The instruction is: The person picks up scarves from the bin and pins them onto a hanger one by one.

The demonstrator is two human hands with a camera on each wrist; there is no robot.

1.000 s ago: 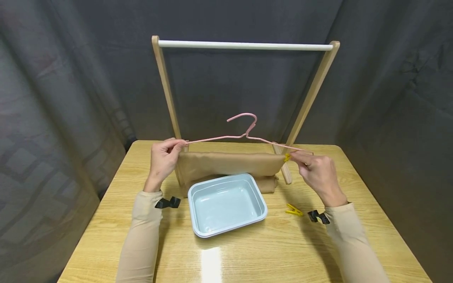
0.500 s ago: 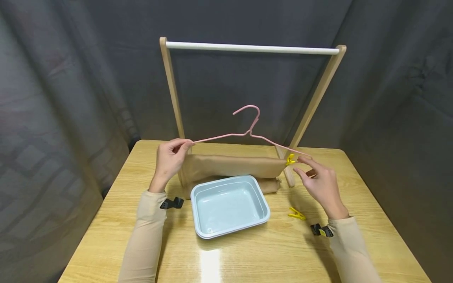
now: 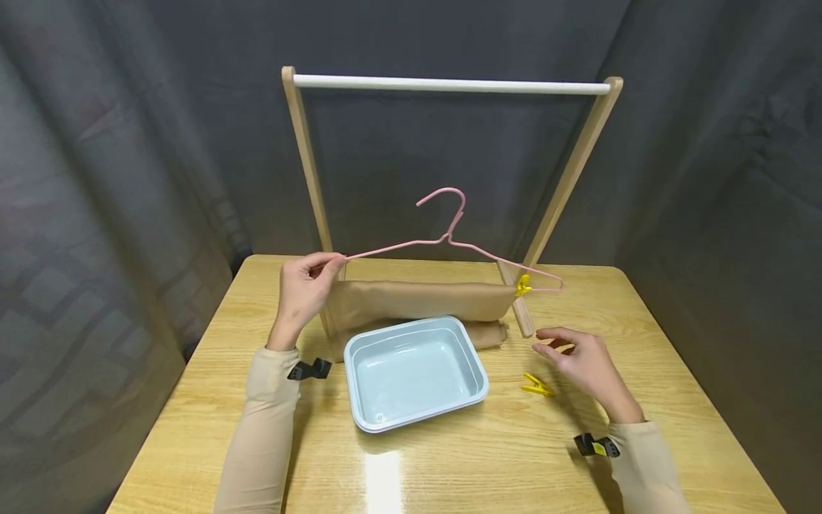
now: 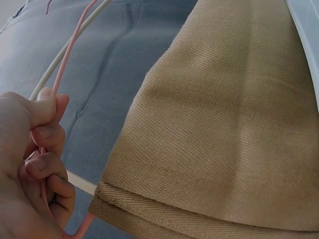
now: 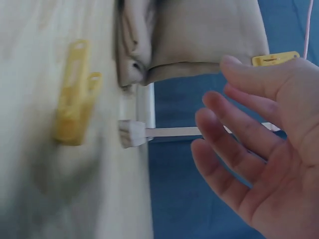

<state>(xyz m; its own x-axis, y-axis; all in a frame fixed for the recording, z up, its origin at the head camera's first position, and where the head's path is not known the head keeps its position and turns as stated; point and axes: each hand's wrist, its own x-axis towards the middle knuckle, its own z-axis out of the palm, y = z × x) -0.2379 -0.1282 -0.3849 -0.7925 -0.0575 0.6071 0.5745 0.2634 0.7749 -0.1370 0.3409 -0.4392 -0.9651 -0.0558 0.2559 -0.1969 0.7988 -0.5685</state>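
Observation:
My left hand (image 3: 305, 289) grips the left end of a pink wire hanger (image 3: 411, 244), fingers curled round the wire in the left wrist view. Folded tan trousers (image 3: 424, 298) hang over the hanger's lower bar, their lower part bunched behind the tub. A yellow clothespin (image 3: 523, 285) clips the cloth to the bar near the right end. My right hand (image 3: 581, 360) holds nothing, its fingers loosely bent above the table. Just left of it, a second yellow clothespin (image 3: 536, 385) lies on the wood; it also shows in the right wrist view (image 5: 73, 99).
A light blue plastic tub (image 3: 411, 378) stands in front of the trousers. Behind them rises a wooden rack with a white rail (image 3: 449, 84); its right foot (image 3: 523, 318) rests on the table (image 3: 449, 464). Grey curtains surround the table.
My right hand has let go of the clipped clothespin and moved down toward the loose one on the table. The left hand still holds the hanger, its hook slightly higher.

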